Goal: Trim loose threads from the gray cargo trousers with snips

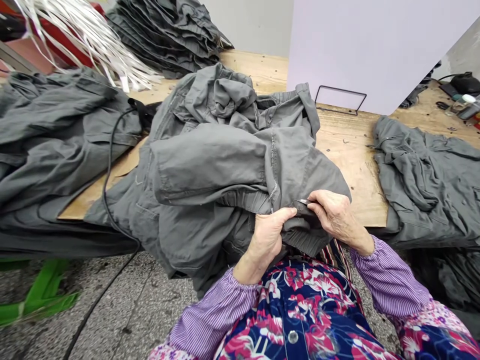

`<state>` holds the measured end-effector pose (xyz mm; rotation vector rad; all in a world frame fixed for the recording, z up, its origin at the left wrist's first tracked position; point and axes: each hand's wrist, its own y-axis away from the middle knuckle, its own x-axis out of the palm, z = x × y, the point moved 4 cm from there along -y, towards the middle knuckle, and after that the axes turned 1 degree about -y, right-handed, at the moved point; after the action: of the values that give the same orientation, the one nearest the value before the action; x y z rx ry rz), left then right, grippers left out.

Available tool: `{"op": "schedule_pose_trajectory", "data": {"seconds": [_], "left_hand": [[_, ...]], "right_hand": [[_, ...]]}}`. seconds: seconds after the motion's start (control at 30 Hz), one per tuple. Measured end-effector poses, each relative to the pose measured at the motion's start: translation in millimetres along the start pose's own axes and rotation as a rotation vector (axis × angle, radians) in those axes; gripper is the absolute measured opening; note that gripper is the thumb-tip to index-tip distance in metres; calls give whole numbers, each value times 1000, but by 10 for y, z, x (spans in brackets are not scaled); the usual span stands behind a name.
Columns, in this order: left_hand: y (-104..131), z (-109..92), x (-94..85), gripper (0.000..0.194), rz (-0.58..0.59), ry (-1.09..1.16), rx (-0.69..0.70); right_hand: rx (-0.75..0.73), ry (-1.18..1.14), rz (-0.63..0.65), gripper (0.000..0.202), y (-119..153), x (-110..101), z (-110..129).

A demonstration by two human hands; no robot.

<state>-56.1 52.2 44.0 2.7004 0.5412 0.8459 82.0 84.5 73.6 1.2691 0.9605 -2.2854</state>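
Observation:
A bunched grey garment [210, 160] lies over the front edge of the wooden table, with pale frayed seams showing. My left hand [268, 232] pinches its cloth near the waistband-like edge, thumb on top. Just to the right, my right hand [332, 212] is closed round a small metal tool [303, 201], whose tip points left toward my left thumb. The rest of the tool is hidden by the fingers.
Grey garments lie at the left [67, 135] and right [431, 180], with a dark stack [168, 35] behind. White strips [93, 40] hang at the back left. A black cable [108, 185] runs down to the floor. A pale board [360, 50] stands behind a wire frame [340, 100].

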Motion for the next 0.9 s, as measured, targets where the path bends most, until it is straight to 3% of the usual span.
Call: {"op": "schedule_pose_trajectory", "data": {"seconds": [0.17, 0.53, 0.73, 0.9], "left_hand": [[-3, -7, -11, 12, -18, 36, -21], [-1, -7, -12, 13, -51, 12, -13], [1, -3, -18, 13, -50, 28, -18], [6, -4, -17, 12, -33, 44, -3]], "right_hand": [[-31, 29, -82, 10, 91, -56, 9], [-86, 245, 53, 19, 162, -20, 220], [-61, 253, -25, 15, 194, -88, 177], [-94, 276, -14, 15, 129, -75, 180]]}}
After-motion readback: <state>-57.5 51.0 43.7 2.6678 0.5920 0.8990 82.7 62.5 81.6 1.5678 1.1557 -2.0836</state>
